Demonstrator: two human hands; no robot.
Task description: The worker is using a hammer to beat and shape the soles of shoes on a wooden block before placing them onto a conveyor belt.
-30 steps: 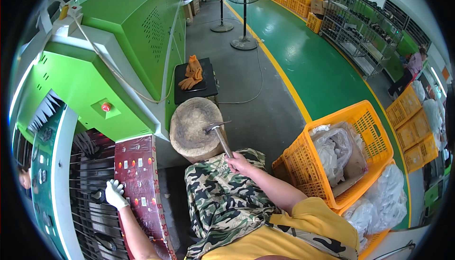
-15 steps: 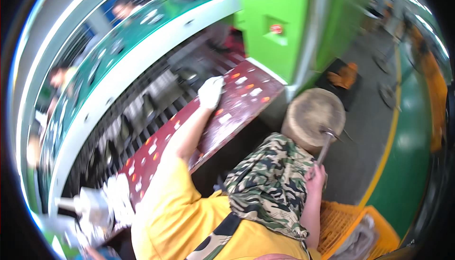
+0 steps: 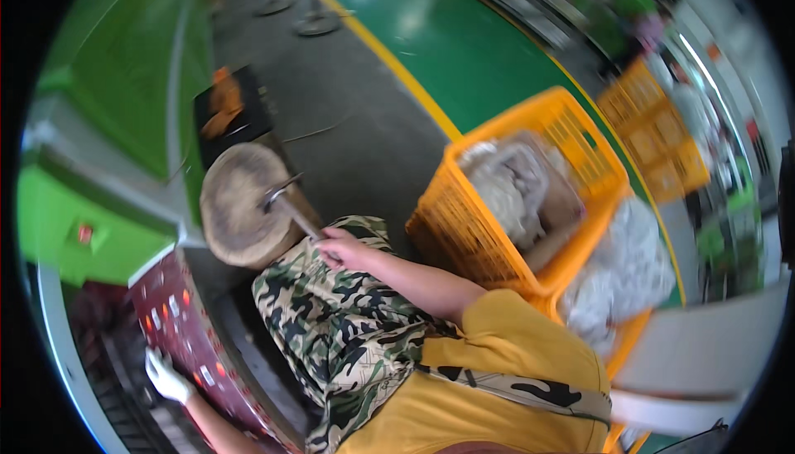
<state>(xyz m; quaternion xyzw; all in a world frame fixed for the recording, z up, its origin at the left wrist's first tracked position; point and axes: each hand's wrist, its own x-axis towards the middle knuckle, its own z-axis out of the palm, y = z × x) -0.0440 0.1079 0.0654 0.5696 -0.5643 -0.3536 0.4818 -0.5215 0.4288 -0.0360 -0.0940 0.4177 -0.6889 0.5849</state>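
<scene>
A hammer (image 3: pixel 288 204) with a dull metal head and a straight, slim handle lies slanted across the top of a round wooden chopping block (image 3: pixel 236 214), its head resting on the block's worn, pale, fibrous face, just right of centre. The right hand (image 3: pixel 344 248), bare, is closed round the lower end of the handle, fingers curled over it just above the lap. The block is a thick log slice with a rough bark-brown rim, standing on the grey concrete floor (image 3: pixel 348 123) in front of the person's knees.

The left hand (image 3: pixel 166 375), in a white knitted glove, rests low on the left against a dark red, flat panel (image 3: pixel 178 330) dotted with small pale and orange patches; the picture is smeared there, so I cannot tell whether the fingers grip the panel's edge or merely lie on it, though they look partly curled. A camouflage-patterned cloth apron (image 3: pixel 348 330) covers the lap, below a mustard-yellow shirt (image 3: pixel 497 371).

Beyond the block sits a black, square stand (image 3: pixel 228 114) carrying something orange. To the left rises a bright green machine housing (image 3: pixel 108 81), smooth and boxy. To the right stands an orange plastic crate (image 3: pixel 538 172) with lattice walls, holding crumpled whitish bundles (image 3: pixel 513 185), probably bagged material. A glossy green floor lane (image 3: pixel 464 31) edged by a yellow line runs behind it.
</scene>
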